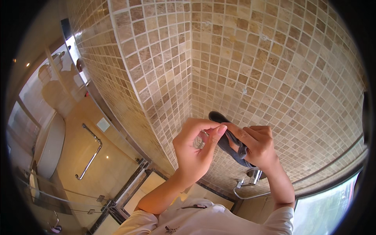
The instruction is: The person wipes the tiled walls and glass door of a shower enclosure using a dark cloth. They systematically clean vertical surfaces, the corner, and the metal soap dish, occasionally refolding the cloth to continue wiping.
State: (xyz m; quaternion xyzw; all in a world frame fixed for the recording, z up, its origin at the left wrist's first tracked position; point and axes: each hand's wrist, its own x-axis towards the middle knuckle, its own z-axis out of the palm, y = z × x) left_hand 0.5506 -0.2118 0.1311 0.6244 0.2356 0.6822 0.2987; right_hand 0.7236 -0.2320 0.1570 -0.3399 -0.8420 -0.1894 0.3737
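My right hand (260, 147) grips a dark grey, soft-looking item (227, 147), perhaps fabric, with a rounded black end (216, 116) sticking up past the fingers. Its lower part hangs between the hand and the tiled wall, and a bunched fold shows by the fingers. Just to the left, my left hand (194, 149) has its thumb and forefinger brought together. Those tips meet my right forefinger at the item's edge. Whether something small is pinched there cannot be made out.
Mosaic tile walls (235, 73) meet in a corner ahead. A chrome shower fitting (255, 176) with a hose sits low on the wall. Left are a glass door's metal hinge (110, 205), a bent chrome bar (91, 158) and a white basin (53, 147). A window (323, 202) lies right.
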